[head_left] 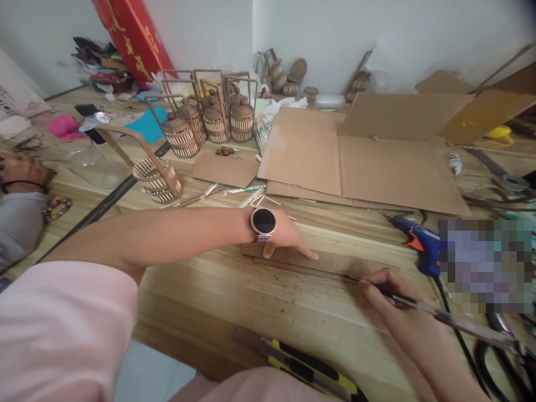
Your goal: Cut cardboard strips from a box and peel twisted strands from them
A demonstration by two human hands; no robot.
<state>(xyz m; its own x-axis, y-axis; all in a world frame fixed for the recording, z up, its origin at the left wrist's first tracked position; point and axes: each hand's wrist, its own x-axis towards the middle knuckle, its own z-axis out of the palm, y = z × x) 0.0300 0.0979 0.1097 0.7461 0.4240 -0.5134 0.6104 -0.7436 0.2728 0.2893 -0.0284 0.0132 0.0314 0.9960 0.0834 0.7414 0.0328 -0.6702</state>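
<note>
My left hand (287, 234), with a round watch (263, 221) on its wrist, lies with fingers stretched out on a narrow strip of brown cardboard (335, 263). In my right hand (396, 298) is a slim pen (454, 322) with a clear barrel and dark front. The pen's tip touches or nearly touches the strip's near edge, toward its right part. Close to the table's front edge lies a yellow and black utility knife (312, 368). A blue glue gun (421, 240) rests right of the strip.
Large folded cardboard (385, 167) covers the back right. Several small slatted baskets with tall handles (215, 120) stand behind, and an open one (157, 178) is nearer. Thin sticks (253, 196) lie loose. Another person's hand (23, 170) rests at far left. A black cord (456, 329) runs right.
</note>
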